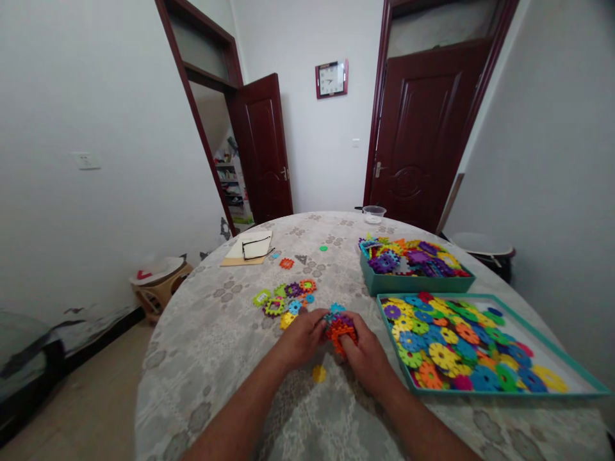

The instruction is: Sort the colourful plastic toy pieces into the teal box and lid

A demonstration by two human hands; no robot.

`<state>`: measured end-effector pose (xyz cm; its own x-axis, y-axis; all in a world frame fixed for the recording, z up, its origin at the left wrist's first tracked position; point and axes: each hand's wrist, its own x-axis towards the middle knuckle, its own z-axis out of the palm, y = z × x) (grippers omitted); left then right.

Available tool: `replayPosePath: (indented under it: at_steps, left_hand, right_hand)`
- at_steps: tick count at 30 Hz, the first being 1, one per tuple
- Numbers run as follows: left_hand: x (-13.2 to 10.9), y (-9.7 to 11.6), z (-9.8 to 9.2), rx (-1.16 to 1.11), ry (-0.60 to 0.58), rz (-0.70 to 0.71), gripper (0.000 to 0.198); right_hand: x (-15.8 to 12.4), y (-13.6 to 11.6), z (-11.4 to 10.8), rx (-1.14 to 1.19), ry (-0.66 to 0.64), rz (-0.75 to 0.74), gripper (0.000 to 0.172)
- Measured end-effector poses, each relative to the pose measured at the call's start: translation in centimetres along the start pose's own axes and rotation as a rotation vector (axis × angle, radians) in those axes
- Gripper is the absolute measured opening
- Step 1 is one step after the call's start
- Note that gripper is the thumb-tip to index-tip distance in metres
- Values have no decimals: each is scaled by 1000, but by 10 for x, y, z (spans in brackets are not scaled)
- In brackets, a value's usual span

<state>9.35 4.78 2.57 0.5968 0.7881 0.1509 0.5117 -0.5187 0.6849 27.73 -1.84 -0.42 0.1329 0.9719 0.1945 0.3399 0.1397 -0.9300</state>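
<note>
My right hand (368,351) is closed round a cluster of interlocking plastic gear pieces (343,338), orange in front with purple behind. From the other side my left hand (303,338) pinches at the cluster's edge, where a bit of teal shows; its fingertips partly hide what they grip. Just beyond the fingers is a blue gear piece (337,308). Left of the hands lies a loose group of gear pieces, among them a lime one (262,298), a purple one (293,290) and a yellow one (287,320). A single yellow piece (319,374) rests between my forearms.
On the right, a teal box (418,283) is heaped with gear pieces, and a shallow teal-rimmed tray (490,394) holds many flat notched discs. Glasses (257,250) lie on papers (235,255) at the back left. A clear plastic bowl (373,213) stands at the far edge.
</note>
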Motion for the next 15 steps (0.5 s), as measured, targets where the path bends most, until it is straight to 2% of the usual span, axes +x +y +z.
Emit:
replayPosePath:
  at_steps: [4, 8, 11, 15]
  left_hand:
    - [8, -3, -2, 132, -15, 34, 41]
    - [31, 4, -6, 300, 54, -87, 36]
    - [52, 5, -3, 345, 9, -123, 38]
    - [76, 0, 6, 408, -89, -161, 50]
  right_hand:
    - [-1, -2, 3, -101, 15, -5, 34]
    - [-2, 1, 7, -228, -13, -113, 31]
    - [-2, 3, 7, -268, -45, -174, 29]
    - [-1, 1, 5, -270, -48, -158, 25]
